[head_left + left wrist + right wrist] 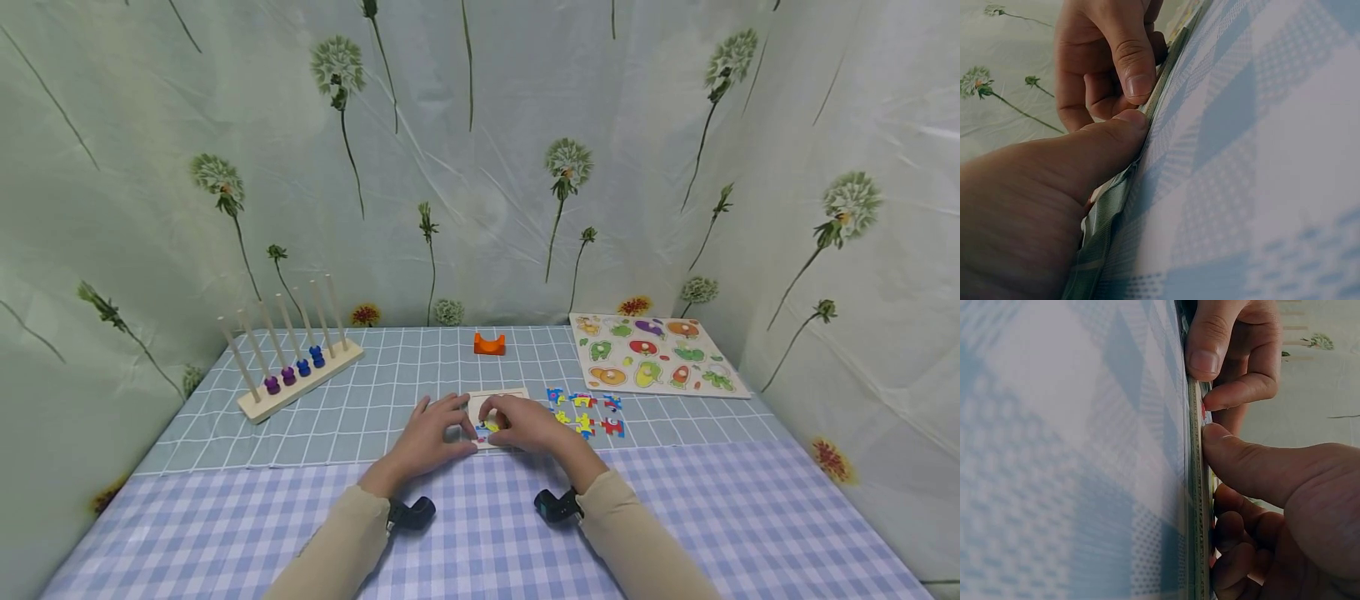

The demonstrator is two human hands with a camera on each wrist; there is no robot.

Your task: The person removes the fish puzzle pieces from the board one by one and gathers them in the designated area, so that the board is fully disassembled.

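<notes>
At the left of the head view, a peg stand [341, 361] with beads is well apart from the hands on the cloth-covered bench [412, 358]. At centre, the left hand [431, 433] touches the left side of the puzzle tray [510, 391], thumb and forefinger tips close together at its lower-left corner; whether they grip it or merely rest there, I cannot tell. If that contact is light, a sideways push could skid the tray over the cloth.

Inside the tray's lower left is a yellow piece [492, 425]. The right hand [525, 425] arches over it, its fingers curled and narrow, seemingly pinching it. A tilted piece could jam against its neighbour, and a hurried press could pop the neighbour up. Just right of the tray, the loose pieces [584, 425] lie near the right wrist; a dragging wrist could scatter them.

The left wrist view brings both thumbs, nearly meeting, in close at the tray's edge, which the head view shows only small. The right wrist view adds the layered side of the tray and a red patch beside the left forefinger. Both wrist views look almost edge-on and hide the tray's face; only the head view shows the loose pieces.
</notes>
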